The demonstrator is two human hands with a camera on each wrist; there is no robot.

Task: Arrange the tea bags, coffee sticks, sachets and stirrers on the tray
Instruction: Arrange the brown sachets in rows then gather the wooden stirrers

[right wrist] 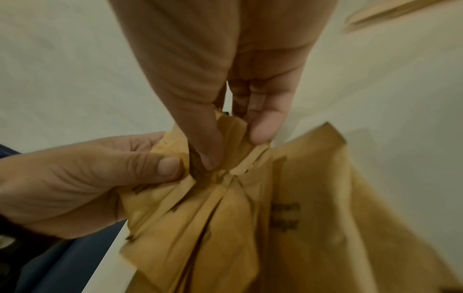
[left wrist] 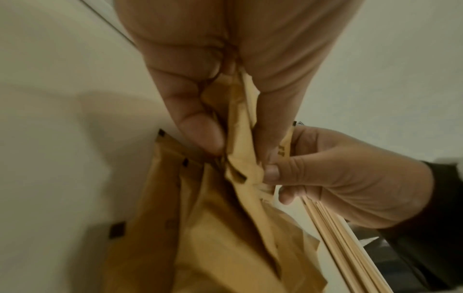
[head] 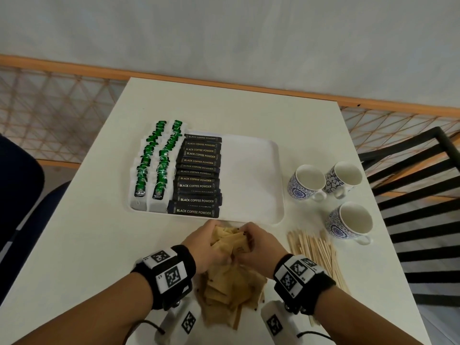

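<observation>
Together, left hand (head: 202, 247) and right hand (head: 258, 247) grasp a bunch of brown sachets (head: 230, 241) just short of the tray (head: 251, 180); its bare right half lies straight ahead.

Even soft light in head view, curved edges, wrist views dim, yellowish, motion-blurred

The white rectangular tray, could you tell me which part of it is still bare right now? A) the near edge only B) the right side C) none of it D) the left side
B: on the white rectangular tray, green-labelled tea bags fill the left and black coffee powder sticks the middle, while the right side is bare; the brown paper sachets are in both hands, off the tray.
</observation>
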